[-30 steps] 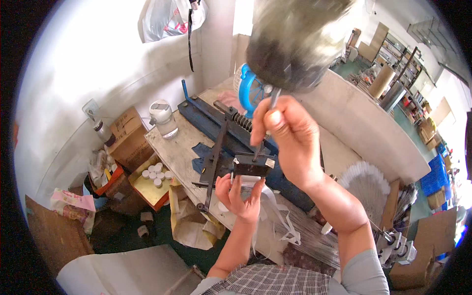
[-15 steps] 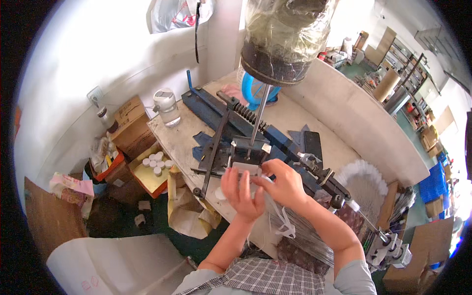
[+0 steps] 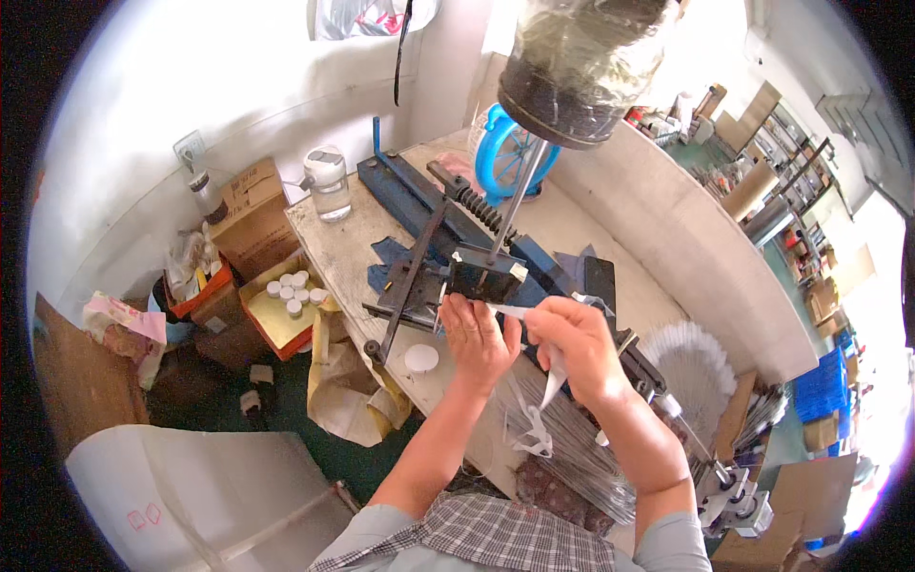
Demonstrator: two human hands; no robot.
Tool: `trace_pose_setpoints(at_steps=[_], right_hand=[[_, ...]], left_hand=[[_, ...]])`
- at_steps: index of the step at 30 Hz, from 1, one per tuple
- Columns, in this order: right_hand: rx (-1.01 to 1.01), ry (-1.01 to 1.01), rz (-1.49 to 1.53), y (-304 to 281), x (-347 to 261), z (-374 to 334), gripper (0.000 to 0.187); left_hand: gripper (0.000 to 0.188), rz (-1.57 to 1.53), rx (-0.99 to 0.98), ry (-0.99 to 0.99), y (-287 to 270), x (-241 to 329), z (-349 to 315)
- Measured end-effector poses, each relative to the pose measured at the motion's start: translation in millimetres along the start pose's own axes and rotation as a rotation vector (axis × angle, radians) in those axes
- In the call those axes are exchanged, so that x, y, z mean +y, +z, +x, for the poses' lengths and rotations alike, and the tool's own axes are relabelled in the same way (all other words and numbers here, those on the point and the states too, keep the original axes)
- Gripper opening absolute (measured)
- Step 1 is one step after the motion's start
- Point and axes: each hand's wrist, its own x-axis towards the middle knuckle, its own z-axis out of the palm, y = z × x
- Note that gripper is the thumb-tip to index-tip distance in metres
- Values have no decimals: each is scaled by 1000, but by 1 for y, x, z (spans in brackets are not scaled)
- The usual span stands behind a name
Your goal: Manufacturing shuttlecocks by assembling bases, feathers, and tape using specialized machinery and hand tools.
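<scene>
Right hand [image 3: 579,345] pinches white strip [image 3: 555,379] above near edge of worktable [image 3: 329,272]; left hand [image 3: 478,340] bunched below dark block [image 3: 474,275], grip hidden; uneven tug could tear strip, dropping block nip fingertips

A white wall [image 3: 219,86] is filling the upper left of the frame and shining brightly. A pale partition [image 3: 686,234] is bordering the tabletop [image 3: 572,219] at centre right, while dark green floor [image 3: 291,405] is showing at lower left.
</scene>
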Motion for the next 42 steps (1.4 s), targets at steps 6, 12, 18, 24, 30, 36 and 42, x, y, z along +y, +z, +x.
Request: trace_pose_setpoints(at_steps=[6, 12, 18, 24, 30, 36, 42], right_hand=[[88, -110, 206, 23, -61, -1, 20], [397, -793, 471, 13, -105, -25, 36], [59, -801, 66, -20, -82, -42, 35], [-170, 98, -480, -35, 4, -43, 23], [-640, 283, -1477, -35, 40, -35, 33], [-54, -293, -1038, -28, -15, 2, 21], [-24, -747, -275, 9, -67, 43, 36]], left_hand=[[75, 61, 86, 14, 12, 0, -3], [76, 7, 90, 10, 11, 6, 0], [73, -168, 15, 52, -19, -7, 2], [57, -394, -13, 49, -64, -8, -3], [42, -544, -107, 21, -81, -18, 8], [32, -562, 100, -17, -79, -8, 44], [30, -559, 112, 130, -67, -1, 55]])
